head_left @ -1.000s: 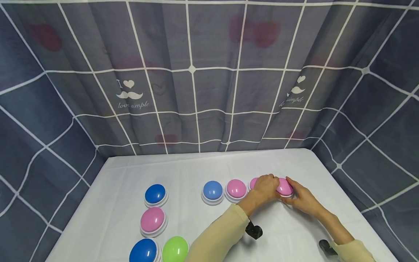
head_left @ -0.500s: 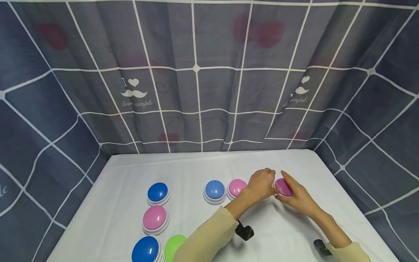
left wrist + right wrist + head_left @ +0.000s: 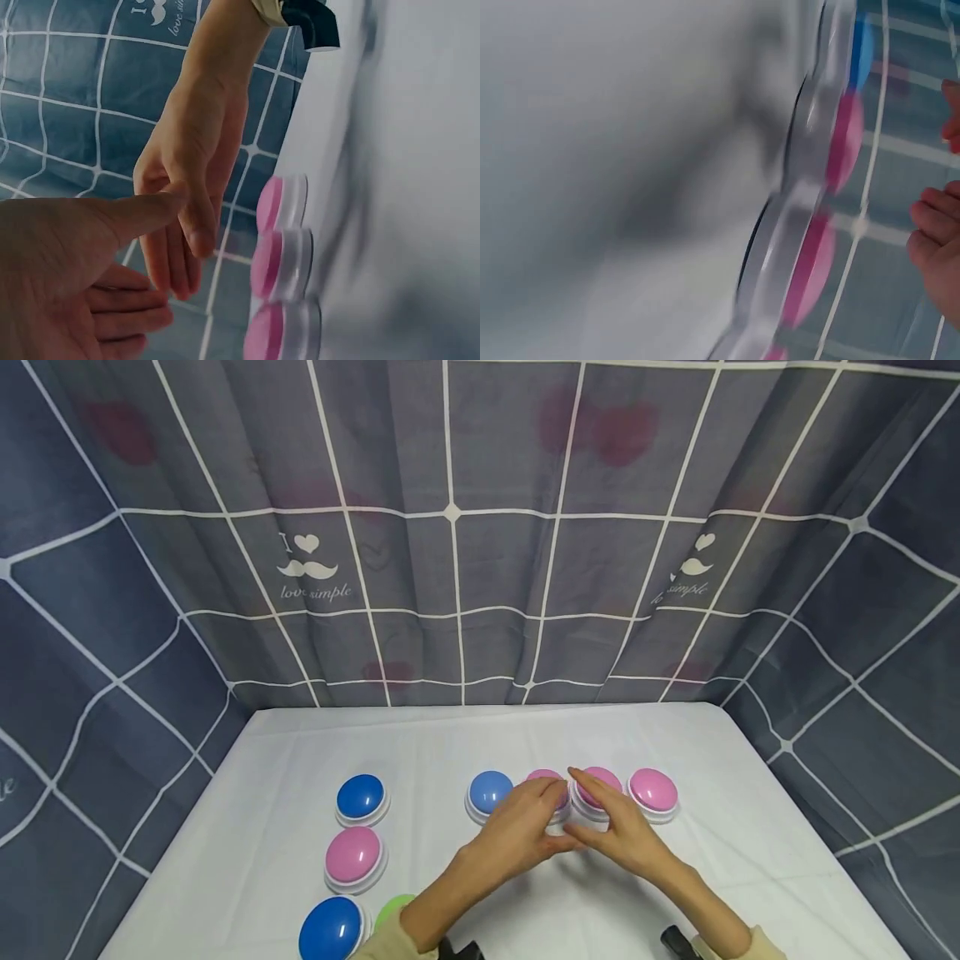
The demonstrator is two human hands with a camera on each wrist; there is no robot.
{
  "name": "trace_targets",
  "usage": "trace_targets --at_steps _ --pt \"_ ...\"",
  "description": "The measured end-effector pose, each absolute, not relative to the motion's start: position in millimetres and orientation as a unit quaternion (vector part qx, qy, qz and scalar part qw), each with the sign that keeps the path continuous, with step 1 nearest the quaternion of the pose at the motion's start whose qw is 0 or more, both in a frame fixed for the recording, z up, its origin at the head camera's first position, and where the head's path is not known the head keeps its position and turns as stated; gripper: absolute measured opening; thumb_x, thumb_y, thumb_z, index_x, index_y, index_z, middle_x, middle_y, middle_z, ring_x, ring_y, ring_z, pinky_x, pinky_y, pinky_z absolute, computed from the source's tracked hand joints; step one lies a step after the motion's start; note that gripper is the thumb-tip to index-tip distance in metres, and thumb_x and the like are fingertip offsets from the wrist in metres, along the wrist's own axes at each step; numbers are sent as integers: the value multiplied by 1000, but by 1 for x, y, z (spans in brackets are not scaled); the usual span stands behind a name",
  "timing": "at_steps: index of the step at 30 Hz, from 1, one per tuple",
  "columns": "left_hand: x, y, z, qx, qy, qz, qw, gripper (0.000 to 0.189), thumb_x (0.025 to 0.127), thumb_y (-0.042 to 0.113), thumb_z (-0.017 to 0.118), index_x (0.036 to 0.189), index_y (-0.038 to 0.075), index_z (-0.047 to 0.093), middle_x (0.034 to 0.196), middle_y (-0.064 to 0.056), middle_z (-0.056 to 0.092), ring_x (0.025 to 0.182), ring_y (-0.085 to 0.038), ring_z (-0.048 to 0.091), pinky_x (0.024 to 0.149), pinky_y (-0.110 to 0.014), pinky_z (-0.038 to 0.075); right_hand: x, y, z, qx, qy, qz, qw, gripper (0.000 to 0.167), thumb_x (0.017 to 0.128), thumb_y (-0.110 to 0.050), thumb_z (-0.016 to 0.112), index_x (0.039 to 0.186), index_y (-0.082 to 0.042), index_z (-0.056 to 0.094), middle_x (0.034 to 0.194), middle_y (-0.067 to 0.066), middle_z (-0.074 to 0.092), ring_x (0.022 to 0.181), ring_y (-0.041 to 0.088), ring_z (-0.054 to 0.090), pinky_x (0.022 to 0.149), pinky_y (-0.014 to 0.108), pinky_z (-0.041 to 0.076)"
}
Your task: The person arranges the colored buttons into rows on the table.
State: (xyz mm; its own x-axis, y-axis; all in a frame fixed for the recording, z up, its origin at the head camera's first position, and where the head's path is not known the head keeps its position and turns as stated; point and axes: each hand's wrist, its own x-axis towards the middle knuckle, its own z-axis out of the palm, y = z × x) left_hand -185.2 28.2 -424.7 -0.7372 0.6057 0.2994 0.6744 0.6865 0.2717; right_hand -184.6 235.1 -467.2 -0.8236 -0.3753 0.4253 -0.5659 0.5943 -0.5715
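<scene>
In the head view a row of dome push buttons with white bases runs along the right half of the table: a light blue button, a pink button partly behind my fingers, a second pink button and a third pink button. My left hand and right hand hover in front of the two nearer pink ones, thumbs close together, holding nothing. In the left wrist view both hands, the left hand and the right hand, have loosely extended fingers, above the domes.
A column of buttons stands on the left: a blue button, a pink button, a larger-looking blue button and a green button, half hidden by my left arm. Dark checked curtains enclose the white table.
Both hands have left the rightmost pink button, which they were around, and moved left along the row. That button now stands uncovered at the row's right end.
</scene>
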Motion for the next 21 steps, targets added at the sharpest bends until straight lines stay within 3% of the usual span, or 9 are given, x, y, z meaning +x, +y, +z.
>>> trace_targets --at_steps 3,7,14,17,21 --pt "-168 -2 -427 -333 -922 -180 86 74 74 50 84 129 5 60 125 -6 63 117 -20 59 99 -33 47 -176 211 -467 287 -871 379 120 76 77 -18 86 144 -6 50 143 9 54 128 30 52 101 50 45" --pt "-148 -40 -429 -285 -942 -173 47 84 72 49 86 134 2 56 129 -10 61 120 -26 57 101 -40 46 -165 181 -472 329 -855 385 106 75 80 -23 85 145 -9 49 142 8 55 128 27 53 101 46 46" --pt "-120 -95 -438 -147 -961 -202 -122 95 68 51 87 141 2 50 139 -17 51 128 -40 47 100 -58 42 -146 137 -488 369 -851 361 91 73 83 -33 81 142 -4 50 139 11 57 126 24 55 100 41 47" --pt "-113 -112 -448 -143 -958 -203 -142 99 66 53 87 141 0 49 138 -18 50 125 -42 48 98 -58 44 -137 123 -494 369 -864 333 78 73 83 -38 80 140 -2 52 138 10 57 125 24 55 101 40 47" --pt "-106 -127 -460 -156 -954 -209 -146 101 67 55 85 141 -4 47 135 -20 50 121 -42 49 95 -58 46 -129 112 -497 366 -876 314 22 77 84 -44 78 143 -5 49 141 7 55 129 22 52 102 40 46"
